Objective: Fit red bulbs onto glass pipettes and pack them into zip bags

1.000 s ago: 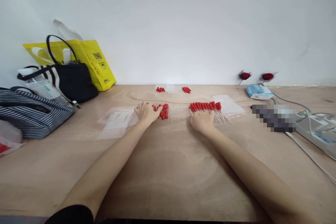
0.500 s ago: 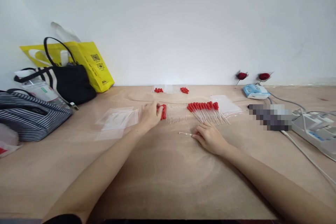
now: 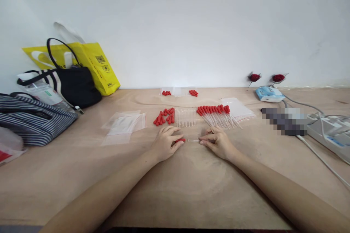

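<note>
Between the thumb and fingers of my left hand is a red rubber bulb, its end facing right. My right hand pinches a clear dropper tube, which points left at the bulb with a small gap between them. Beyond my left hand lies a loose pile of red bulbs. Beside the pile, a row of bare clear tubes lies side by side. Past my right hand is a row of droppers with red bulbs fitted, their tubes toward me.
Clear zip bags lie at left and behind the droppers. Small bags of red bulbs lie by the wall. A yellow bag, black bag and striped bag stand left. A power strip with cables is right.
My left hand has come from the bulb pile toward me and right, now with a red bulb in it. My right hand still holds the tube, now lined up with the bulb.
</note>
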A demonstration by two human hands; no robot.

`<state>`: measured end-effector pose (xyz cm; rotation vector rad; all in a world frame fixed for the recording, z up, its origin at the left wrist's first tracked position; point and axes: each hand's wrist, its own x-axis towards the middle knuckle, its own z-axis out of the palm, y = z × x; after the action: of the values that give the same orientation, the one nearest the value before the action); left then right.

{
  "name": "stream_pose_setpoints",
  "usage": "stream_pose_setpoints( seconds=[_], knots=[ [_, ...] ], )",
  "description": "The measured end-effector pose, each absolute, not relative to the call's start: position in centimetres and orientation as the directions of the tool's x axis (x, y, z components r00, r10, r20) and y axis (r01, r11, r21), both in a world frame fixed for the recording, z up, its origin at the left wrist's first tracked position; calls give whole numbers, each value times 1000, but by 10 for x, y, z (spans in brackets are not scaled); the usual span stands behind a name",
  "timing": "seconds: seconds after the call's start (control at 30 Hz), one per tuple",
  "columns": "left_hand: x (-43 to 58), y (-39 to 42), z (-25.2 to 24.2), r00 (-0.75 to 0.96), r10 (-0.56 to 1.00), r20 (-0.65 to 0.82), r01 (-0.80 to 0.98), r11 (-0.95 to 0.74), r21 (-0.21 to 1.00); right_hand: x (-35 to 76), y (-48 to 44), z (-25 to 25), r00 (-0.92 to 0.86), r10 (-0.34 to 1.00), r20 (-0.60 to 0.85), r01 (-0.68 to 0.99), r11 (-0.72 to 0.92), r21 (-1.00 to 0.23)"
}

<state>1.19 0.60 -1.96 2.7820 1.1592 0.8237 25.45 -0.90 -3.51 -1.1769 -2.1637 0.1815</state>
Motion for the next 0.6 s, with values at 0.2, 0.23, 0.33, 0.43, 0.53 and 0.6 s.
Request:
stream_pose_setpoints(
  seconds=[0.2,0.23,0.33,0.43,0.53,0.6],
  knots=[
    [16,3,-16,566,648,510,635,-737,232,246,-19,-27,-346,773,532,752,567,-335],
    [17,2,-15,558,656,508,639,-730,241,244,-21,-25,-327,782,530,768,547,-333],
    [17,2,-15,550,670,499,639,-722,265,239,-26,-21,-289,803,521,801,501,-328],
    [17,3,-18,556,665,499,630,-729,270,235,-27,-19,-302,794,528,816,502,-288],
    [16,5,-21,567,652,503,619,-740,262,233,-26,-19,-328,779,533,826,511,-237],
    [15,5,-22,571,649,503,614,-744,262,232,-27,-19,-335,770,543,825,518,-226]
  ],
)
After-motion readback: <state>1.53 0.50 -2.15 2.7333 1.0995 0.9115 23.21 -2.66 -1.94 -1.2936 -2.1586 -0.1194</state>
